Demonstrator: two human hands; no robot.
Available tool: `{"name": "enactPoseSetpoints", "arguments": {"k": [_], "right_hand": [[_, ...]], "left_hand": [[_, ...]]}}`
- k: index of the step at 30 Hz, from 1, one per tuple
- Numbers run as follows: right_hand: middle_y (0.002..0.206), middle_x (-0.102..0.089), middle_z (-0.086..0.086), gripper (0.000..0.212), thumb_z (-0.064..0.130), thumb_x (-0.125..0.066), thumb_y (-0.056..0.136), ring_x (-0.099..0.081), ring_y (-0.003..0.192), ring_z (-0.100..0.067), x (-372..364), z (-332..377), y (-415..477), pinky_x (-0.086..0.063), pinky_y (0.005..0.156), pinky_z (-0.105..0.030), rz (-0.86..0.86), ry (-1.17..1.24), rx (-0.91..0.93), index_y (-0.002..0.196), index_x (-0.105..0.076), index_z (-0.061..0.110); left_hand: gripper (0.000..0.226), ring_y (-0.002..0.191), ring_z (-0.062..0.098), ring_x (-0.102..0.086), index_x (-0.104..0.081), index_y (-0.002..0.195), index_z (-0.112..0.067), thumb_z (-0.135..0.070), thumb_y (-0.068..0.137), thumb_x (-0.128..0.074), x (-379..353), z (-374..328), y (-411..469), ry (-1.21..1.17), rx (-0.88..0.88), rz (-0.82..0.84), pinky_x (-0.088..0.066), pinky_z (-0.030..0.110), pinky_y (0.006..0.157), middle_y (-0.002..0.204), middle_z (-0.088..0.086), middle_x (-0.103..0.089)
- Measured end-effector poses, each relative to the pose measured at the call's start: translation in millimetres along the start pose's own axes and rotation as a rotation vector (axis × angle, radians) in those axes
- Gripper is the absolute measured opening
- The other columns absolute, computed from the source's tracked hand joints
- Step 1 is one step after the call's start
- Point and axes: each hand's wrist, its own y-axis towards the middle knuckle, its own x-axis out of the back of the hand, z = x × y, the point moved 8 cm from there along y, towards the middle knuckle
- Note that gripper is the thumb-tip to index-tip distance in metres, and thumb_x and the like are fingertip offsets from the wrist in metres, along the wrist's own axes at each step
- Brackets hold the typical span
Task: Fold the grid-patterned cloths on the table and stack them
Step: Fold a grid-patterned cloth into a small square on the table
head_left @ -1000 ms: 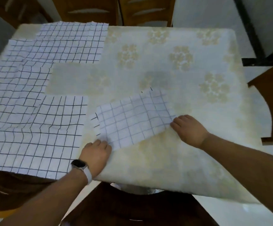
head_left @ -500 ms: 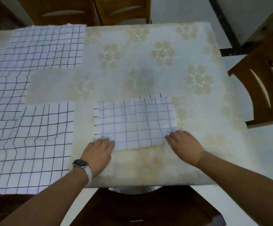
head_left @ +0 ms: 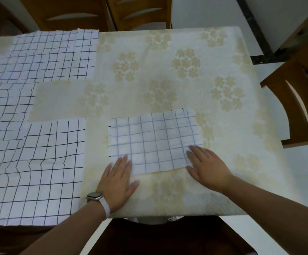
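Pressing flat, fingers straight, gripping nothing: left hand [head_left: 117, 179] on the folded cloth's [head_left: 155, 142] near-left corner, right hand [head_left: 206, 167] on its near-right. Lying near-centre on the surface [head_left: 168, 70], long axis left to right, equally close to both. Unfolded cloths [head_left: 35, 162] off to the left.

Head-worn camera — single wide-angle view.
It looks forward and steeply down from above the near edge of the table [head_left: 142, 96], close over the left hand [head_left: 117, 183] and right hand [head_left: 207, 166]; chair backs [head_left: 86, 5] mark the far side.
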Motion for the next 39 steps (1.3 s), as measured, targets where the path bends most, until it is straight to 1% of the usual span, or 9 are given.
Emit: {"name": "enactPoseSetpoints", "arguments": {"k": [5,10,20,24,28,31,33,35,39], "right_hand": [[0.148,-0.044,-0.014,0.054,0.043,-0.033,0.099,-0.044,0.135,-0.031,1,22,29,-0.039,0.107,-0.046,0.020,0.070,0.012,0.140,-0.048,0.012],[0.160,-0.021,-0.009,0.058,0.048,-0.028,0.101,-0.022,0.147,-0.029,-18,29,43,-0.023,0.116,-0.047,0.106,0.123,0.003,0.151,-0.028,0.018],[0.160,-0.022,-0.008,0.061,0.052,-0.025,0.101,-0.021,0.147,-0.027,-26,26,47,-0.023,0.117,-0.047,0.155,0.058,0.062,0.152,-0.026,0.019],[0.159,-0.022,-0.008,0.060,0.051,-0.025,0.101,-0.021,0.147,-0.027,-27,28,48,-0.020,0.117,-0.047,0.160,0.045,0.064,0.152,-0.026,0.019],[0.160,-0.019,-0.008,0.060,0.051,-0.025,0.101,-0.017,0.148,-0.027,-25,29,46,-0.016,0.118,-0.044,0.177,0.043,0.057,0.152,-0.024,0.020],[0.160,-0.021,-0.008,0.060,0.051,-0.025,0.101,-0.019,0.147,-0.028,-23,30,47,-0.018,0.117,-0.046,0.180,0.052,0.051,0.152,-0.027,0.019],[0.159,-0.025,-0.010,0.059,0.049,-0.029,0.099,-0.023,0.146,-0.029,-19,31,49,-0.022,0.116,-0.048,0.178,0.080,0.032,0.150,-0.032,0.017],[0.153,-0.036,-0.015,0.055,0.043,-0.038,0.096,-0.034,0.141,-0.032,-12,36,50,-0.031,0.113,-0.049,0.148,0.107,0.010,0.143,-0.043,0.013],[0.114,-0.062,-0.013,0.035,0.036,-0.048,0.086,-0.061,0.101,-0.032,13,61,48,-0.053,0.081,-0.043,-0.056,0.160,-0.041,0.105,-0.064,0.011]], "left_hand": [[0.062,0.148,0.017,-0.001,-0.016,0.152,-0.024,-0.054,0.099,-0.013,15,-27,31,-0.096,-0.100,-0.021,-0.004,0.036,0.117,0.160,-0.002,-0.002],[0.059,0.145,0.015,0.020,0.013,0.149,-0.036,-0.054,0.096,-0.005,1,-17,45,-0.108,-0.020,0.083,0.002,0.037,0.119,0.153,-0.008,0.026],[0.071,0.144,0.014,0.017,0.010,0.147,-0.034,-0.068,0.085,0.009,-16,-10,21,-0.174,0.120,0.064,0.000,0.039,0.116,0.156,-0.006,0.018],[0.071,0.140,0.014,0.030,0.025,0.142,-0.038,-0.069,0.079,0.016,-19,-12,13,-0.192,0.158,0.131,0.009,0.039,0.115,0.151,-0.008,0.033],[0.066,0.140,0.015,0.032,0.031,0.139,-0.038,-0.067,0.086,0.003,-17,-15,10,-0.204,0.187,0.184,0.010,0.040,0.116,0.148,-0.009,0.039],[0.071,0.146,0.019,0.016,0.014,0.148,-0.034,-0.068,0.090,-0.008,-14,-14,12,-0.170,0.167,0.178,-0.003,0.043,0.117,0.157,-0.004,0.022],[0.069,0.144,0.026,-0.023,-0.030,0.149,-0.026,-0.065,0.092,-0.023,11,-10,20,-0.156,0.145,0.042,-0.030,0.045,0.109,0.158,0.005,-0.022],[0.054,0.124,0.029,-0.050,-0.058,0.128,-0.020,-0.053,0.091,-0.035,35,-7,38,-0.158,0.061,-0.084,-0.045,0.044,0.093,0.137,0.009,-0.053],[0.033,0.090,0.034,-0.062,-0.068,0.106,-0.014,-0.027,0.084,-0.047,79,-14,104,-0.098,-0.250,-0.140,-0.048,0.037,0.067,0.106,0.009,-0.065]]}}
